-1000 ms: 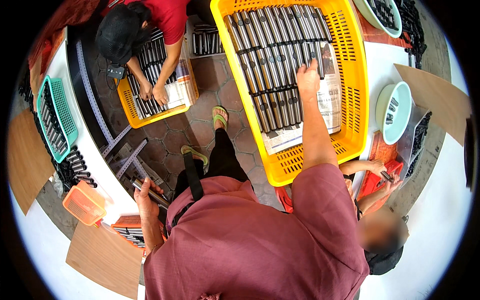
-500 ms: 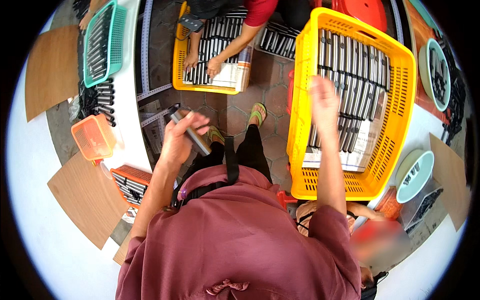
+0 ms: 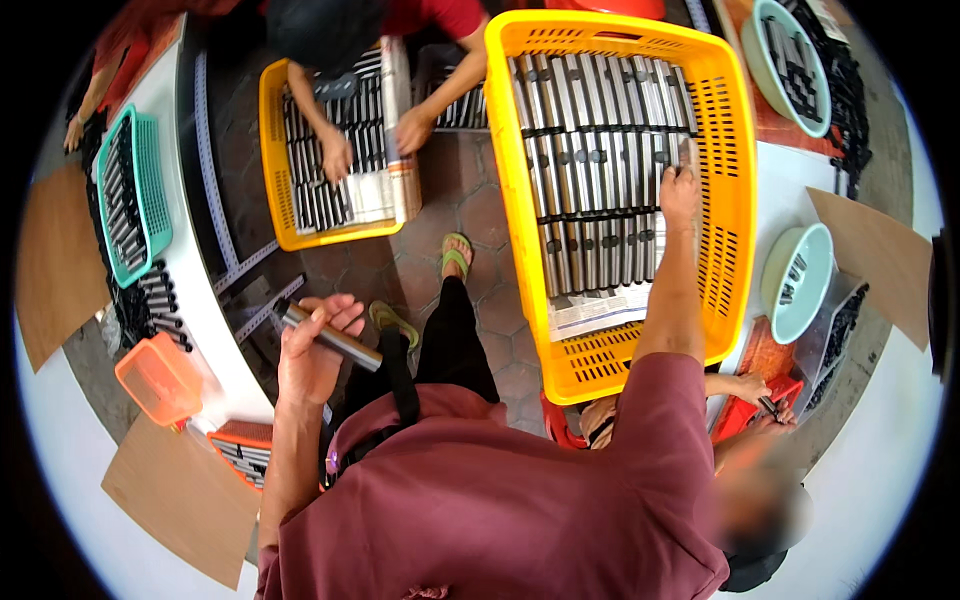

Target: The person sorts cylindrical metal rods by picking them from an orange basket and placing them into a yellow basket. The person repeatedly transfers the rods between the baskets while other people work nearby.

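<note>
My left hand is closed around a silver metal tube with a black end, holding it slanted in front of my waist. My right hand reaches into the big yellow crate, at the right end of the middle row. Its fingers are pinched together, and what is between them, if anything, cannot be made out. Rows of silver tubes with black ends lie side by side in that crate. Newspaper shows under them at the near end.
Opposite, a co-worker's hands work over a smaller yellow crate of similar tubes. At lower right another person's hands hold a small dark part. Left table: green basket, orange basket. Right table: pale green bowls.
My right hand has moved from above the big crate's left part to the right end of its middle row. My left hand still holds its tube, now tilted flatter. The view has turned.
</note>
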